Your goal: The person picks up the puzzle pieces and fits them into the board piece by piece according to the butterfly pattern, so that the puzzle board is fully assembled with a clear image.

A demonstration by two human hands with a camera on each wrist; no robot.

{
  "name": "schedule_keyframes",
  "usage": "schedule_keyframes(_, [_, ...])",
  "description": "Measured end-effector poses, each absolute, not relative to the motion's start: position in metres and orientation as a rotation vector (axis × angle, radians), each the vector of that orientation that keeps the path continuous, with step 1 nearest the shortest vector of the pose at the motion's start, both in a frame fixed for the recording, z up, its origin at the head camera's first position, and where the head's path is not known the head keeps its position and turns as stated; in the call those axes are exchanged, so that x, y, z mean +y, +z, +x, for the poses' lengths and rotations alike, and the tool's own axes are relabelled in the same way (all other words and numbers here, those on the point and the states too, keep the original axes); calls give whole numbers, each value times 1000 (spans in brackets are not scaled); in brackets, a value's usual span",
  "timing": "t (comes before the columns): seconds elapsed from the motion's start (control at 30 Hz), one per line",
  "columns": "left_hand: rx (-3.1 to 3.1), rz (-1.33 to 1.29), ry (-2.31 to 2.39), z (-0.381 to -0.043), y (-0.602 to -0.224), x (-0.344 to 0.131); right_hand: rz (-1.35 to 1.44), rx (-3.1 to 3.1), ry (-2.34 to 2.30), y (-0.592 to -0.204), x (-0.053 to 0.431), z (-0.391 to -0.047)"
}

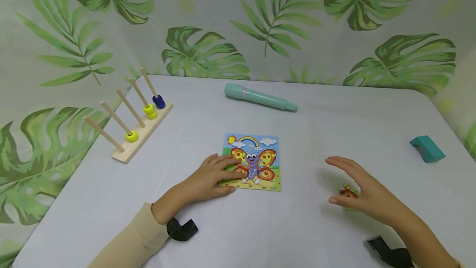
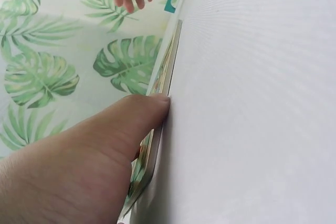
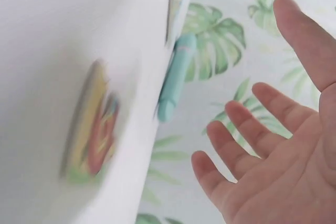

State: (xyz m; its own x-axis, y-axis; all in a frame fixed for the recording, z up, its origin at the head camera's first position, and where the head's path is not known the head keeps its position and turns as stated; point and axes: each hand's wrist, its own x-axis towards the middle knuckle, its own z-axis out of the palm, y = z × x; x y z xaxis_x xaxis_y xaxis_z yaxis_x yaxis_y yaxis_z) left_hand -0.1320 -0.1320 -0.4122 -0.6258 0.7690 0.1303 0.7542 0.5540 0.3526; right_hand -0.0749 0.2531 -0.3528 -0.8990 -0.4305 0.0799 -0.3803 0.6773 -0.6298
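Observation:
My left hand [image 1: 213, 177] rests on the left side of a square picture puzzle board [image 1: 273, 183] printed with a butterfly, sun and rainbow. Its fingers lie stretched over the picture, and in the left wrist view the thumb [image 2: 152, 103] touches the board's edge [image 2: 170, 72]. Over to the right, my right hand [image 1: 366, 189] hovers with thumb and fingers spread, holding nothing. Below it, partly hidden by the hand in the head view, is a small printed puzzle piece [image 1: 348, 192]. The right wrist view shows this piece [image 3: 92, 129] blurred, on the white table, apart from the fingers.
At the left stands a wooden peg rack [image 1: 143, 135] with yellow and dark blue rings on some pegs. A mint-green marker-shaped tube [image 1: 262, 97] lies behind the board. Near the right table edge sits a teal arch block [image 1: 427, 149]. Leaf-patterned cloth [image 1: 208, 53] hangs behind the table.

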Motion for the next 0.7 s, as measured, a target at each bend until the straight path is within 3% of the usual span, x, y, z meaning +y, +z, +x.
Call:
schedule_keyframes(0.5, [2725, 1324, 601, -132, -411, -131, -731, 2875, -995, -395, 300, -61])
schedule_keyframes(0.7, [2721, 1327, 611, -131, -410, -131, -577, 2877, -880, -400, 307, -63])
